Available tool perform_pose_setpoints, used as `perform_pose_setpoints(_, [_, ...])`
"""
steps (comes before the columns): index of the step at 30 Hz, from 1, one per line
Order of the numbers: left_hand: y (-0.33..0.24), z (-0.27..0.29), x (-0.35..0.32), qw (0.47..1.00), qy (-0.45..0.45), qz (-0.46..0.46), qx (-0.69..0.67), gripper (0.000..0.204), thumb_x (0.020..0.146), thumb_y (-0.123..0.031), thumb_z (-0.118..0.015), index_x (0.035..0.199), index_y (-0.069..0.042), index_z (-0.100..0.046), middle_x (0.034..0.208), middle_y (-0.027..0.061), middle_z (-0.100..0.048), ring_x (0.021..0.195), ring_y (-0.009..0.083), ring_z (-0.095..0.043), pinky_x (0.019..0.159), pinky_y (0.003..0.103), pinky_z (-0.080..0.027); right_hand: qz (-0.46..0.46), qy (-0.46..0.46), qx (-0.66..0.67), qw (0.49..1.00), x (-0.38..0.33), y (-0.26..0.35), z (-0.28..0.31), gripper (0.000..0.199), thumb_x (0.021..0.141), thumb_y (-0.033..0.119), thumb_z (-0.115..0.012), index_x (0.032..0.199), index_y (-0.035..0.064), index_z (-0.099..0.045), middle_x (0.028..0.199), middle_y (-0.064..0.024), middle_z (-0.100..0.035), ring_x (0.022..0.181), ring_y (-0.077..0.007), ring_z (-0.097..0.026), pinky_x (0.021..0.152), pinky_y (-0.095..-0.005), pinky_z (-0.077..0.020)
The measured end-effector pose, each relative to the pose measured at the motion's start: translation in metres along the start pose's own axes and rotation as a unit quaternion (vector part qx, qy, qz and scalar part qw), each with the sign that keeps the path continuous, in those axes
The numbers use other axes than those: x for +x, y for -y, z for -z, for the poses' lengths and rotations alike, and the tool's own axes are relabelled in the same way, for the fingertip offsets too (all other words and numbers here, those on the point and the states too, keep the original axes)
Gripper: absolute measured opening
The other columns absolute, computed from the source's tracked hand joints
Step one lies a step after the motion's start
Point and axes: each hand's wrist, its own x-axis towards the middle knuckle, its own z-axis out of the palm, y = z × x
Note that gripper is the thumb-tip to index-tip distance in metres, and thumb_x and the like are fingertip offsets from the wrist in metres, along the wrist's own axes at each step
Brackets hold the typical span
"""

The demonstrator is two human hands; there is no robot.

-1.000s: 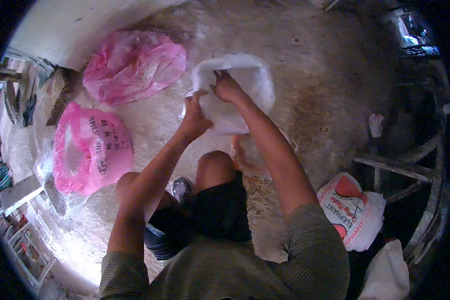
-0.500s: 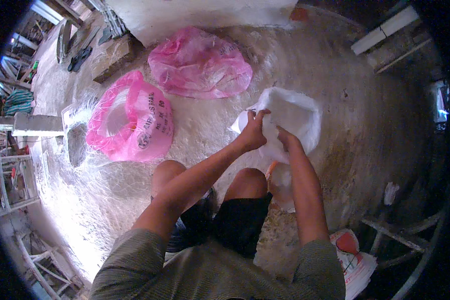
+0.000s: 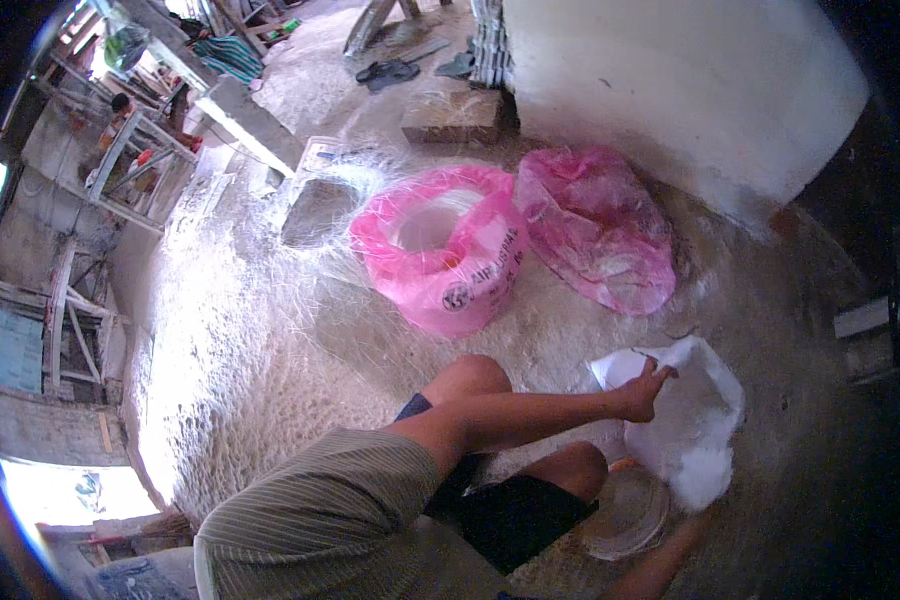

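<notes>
Over the near left side of a white sack, whose mouth gapes, I hold my left hand. Its thumb and forefinger are stretched apart, and nothing shows between them. My right hand is low by the sack's near edge, dim and blurred, so its fingers cannot be made out. Beside my knee, partly under the sack, is a round translucent tub with an orange rim. A pink plastic bag stands open to the left, with pale coiled strands inside. Right of it lies a crumpled pink bag.
Fine clear strands spread over the rough floor left of the pink bag. A wooden block, dark sandals and a white wall are at the back. Wooden frames line the left, where another person appears.
My view has swung left, so the bags and sack now appear farther right. My right hand has moved from over the sack's mouth down to its near edge; my left stays over the sack.
</notes>
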Motion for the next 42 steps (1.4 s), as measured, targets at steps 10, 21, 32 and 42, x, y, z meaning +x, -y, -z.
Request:
perform_pose_setpoints(10, [-0.028,0.008,-0.004,0.998,0.022,0.054,-0.016,0.081,0.063,0.015,-0.059,0.134,-0.014,-0.032,0.127,0.0222,-0.029,0.109,0.0463,-0.052,0.089,0.049,-0.050,0.151,0.051,0.093,0.983,-0.043,0.154,-0.043,0.039,0.091,0.016,-0.053,0.126,-0.0007,-0.054,0.130,-0.0202,-0.056,0.118,-0.0343,-0.055,0.101,-0.0439,-0.0427])
perform_pose_setpoints(21, [-0.027,0.008,-0.005,0.999,0.027,0.035,0.002,0.079,0.064,0.015,-0.056,0.133,-0.013,-0.032,0.125,0.0219,-0.030,0.108,0.0433,-0.051,0.088,0.047,-0.050,0.005,-0.104,0.168,0.980,-0.061,0.078,-0.024,0.040,0.091,0.012,-0.054,0.128,-0.0016,-0.052,0.130,-0.0196,-0.056,0.119,-0.0342,-0.054,0.101,-0.0436,-0.0416])
perform_pose_setpoints(32, [-0.018,-0.011,0.009,0.998,0.032,-0.018,0.043,0.080,0.066,0.011,-0.058,0.136,-0.014,-0.028,0.126,0.0266,-0.029,0.104,0.0481,-0.053,0.085,0.049,-0.050,-0.131,-0.071,-0.181,0.972,0.153,-0.098,-0.069,0.051,0.091,0.014,-0.051,0.138,-0.0029,-0.041,0.139,-0.0262,-0.045,0.127,-0.0388,-0.046,0.108,-0.0444,-0.0364])
perform_pose_setpoints(42, [-0.031,0.013,0.000,0.997,0.067,0.027,0.030,0.079,0.069,0.006,-0.066,0.136,-0.012,-0.027,0.127,0.0286,-0.027,0.106,0.0512,-0.053,0.092,0.053,-0.048,-0.134,0.079,-0.130,0.979,0.152,-0.102,-0.109,0.049,0.093,0.023,-0.050,0.135,-0.0009,-0.045,0.137,-0.0234,-0.047,0.128,-0.0352,-0.046,0.104,-0.0422,-0.0394])
